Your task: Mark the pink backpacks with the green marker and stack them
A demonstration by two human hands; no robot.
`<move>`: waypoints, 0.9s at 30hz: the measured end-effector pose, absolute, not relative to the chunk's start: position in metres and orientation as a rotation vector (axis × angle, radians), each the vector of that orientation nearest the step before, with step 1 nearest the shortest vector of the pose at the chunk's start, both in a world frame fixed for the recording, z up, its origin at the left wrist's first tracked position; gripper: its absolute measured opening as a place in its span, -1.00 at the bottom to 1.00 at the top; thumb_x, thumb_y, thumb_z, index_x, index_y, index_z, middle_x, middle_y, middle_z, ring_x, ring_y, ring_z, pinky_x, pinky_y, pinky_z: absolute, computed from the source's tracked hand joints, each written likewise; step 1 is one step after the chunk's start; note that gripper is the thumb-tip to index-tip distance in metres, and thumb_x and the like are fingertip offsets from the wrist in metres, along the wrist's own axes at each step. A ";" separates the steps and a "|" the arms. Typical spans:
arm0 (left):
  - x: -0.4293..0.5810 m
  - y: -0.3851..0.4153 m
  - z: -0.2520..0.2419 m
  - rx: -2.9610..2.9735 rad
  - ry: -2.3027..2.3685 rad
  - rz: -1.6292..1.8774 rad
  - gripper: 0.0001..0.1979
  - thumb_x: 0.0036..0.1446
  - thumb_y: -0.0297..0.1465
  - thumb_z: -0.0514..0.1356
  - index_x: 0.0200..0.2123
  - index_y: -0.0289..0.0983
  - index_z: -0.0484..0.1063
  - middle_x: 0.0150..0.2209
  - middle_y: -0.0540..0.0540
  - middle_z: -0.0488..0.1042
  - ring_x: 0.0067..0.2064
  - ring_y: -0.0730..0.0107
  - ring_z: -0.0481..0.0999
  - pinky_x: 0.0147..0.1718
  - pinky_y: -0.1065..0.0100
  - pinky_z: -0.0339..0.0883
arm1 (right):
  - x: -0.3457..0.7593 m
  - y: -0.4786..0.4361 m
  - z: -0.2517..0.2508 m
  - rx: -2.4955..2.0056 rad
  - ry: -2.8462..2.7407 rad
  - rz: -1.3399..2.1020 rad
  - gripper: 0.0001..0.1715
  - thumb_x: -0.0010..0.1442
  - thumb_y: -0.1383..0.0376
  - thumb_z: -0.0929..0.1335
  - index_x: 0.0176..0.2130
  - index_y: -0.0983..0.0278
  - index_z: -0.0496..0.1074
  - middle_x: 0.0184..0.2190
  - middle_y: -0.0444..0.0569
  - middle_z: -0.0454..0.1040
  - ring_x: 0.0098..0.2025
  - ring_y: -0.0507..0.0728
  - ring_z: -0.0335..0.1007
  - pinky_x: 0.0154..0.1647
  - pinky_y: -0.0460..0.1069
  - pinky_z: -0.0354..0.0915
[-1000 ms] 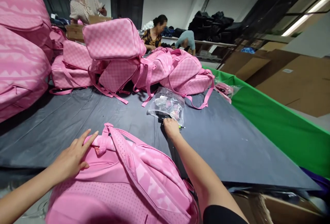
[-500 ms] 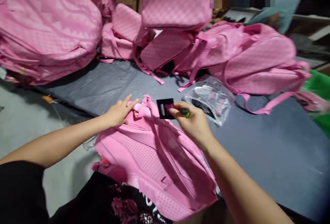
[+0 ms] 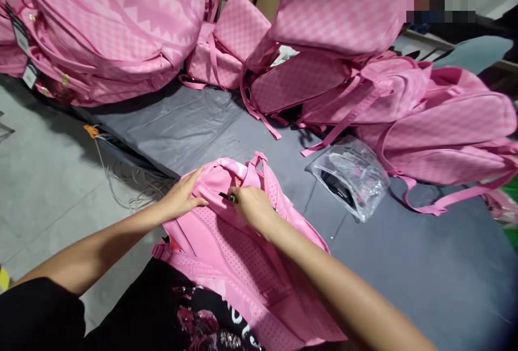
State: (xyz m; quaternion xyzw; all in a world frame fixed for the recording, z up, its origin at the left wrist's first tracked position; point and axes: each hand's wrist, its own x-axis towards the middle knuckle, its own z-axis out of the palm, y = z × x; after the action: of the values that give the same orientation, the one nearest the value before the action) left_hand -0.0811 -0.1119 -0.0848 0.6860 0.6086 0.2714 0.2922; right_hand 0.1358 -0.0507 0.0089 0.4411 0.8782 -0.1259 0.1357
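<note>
A pink backpack leans against the near table edge, its dotted back panel facing up. My left hand grips the left side of its top opening, with the thumb toward the inside. My right hand is closed at the opening. It holds a black card, of which only a thin edge shows, and a small dark tool with a green part. The fingertips of my right hand are mostly hidden.
Large pink backpacks stand at the left; more pink bags lie along the back and right. A clear plastic pouch with small items rests on the grey-covered table. Cables hang near the left table edge.
My right hand has moved left and down to the backpack's opening with the black card, now seen edge-on. My left hand has closed on the opening's edge. The view has shifted.
</note>
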 end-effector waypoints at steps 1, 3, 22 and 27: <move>-0.079 -0.113 -0.087 1.845 1.625 0.755 -0.06 0.12 -0.20 0.33 0.44 -0.22 -0.08 0.43 -0.29 0.07 0.42 0.00 0.13 0.37 -0.02 0.08 | 0.132 -0.052 0.006 1.271 2.533 -0.357 -0.69 0.27 0.41 0.28 -0.12 0.26 0.58 -0.25 0.10 0.64 -0.15 0.25 0.58 -0.26 -0.02 0.27; -0.075 -0.111 -0.089 1.881 1.627 0.792 -0.08 0.12 -0.24 0.34 0.43 -0.23 -0.06 0.40 -0.30 0.12 0.40 0.01 0.17 0.35 -0.02 0.12 | 0.126 -0.054 0.000 1.258 2.513 -0.339 -0.69 0.30 0.40 0.26 -0.12 0.30 0.58 -0.23 0.15 0.63 -0.13 0.26 0.58 -0.22 0.00 0.30; -0.080 -0.108 -0.101 1.745 1.511 0.858 -0.06 0.11 -0.41 0.27 0.46 -0.25 -0.15 0.46 -0.24 -0.03 0.46 0.11 0.02 0.42 0.04 -0.04 | 0.074 -0.043 0.002 1.041 2.664 -0.327 -0.72 0.37 0.21 0.28 -0.11 0.26 0.54 -0.18 0.02 0.64 -0.17 0.14 0.56 -0.22 -0.08 0.31; -0.083 -0.107 -0.106 1.796 1.527 0.891 -0.13 0.13 -0.34 0.27 0.44 -0.20 -0.05 0.44 -0.20 0.05 0.44 0.09 0.09 0.40 0.04 0.01 | 0.086 -0.043 0.003 0.914 2.648 -0.257 -0.79 0.30 0.33 0.34 -0.14 0.32 0.57 -0.18 0.09 0.64 -0.15 0.20 0.57 -0.17 -0.03 0.37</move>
State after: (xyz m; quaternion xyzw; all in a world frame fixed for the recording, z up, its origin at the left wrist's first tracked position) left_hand -0.0827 -0.1074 -0.1062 0.6786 0.5768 0.3368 0.3055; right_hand 0.0864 -0.0435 0.0032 0.3205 0.9286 -0.0902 0.1637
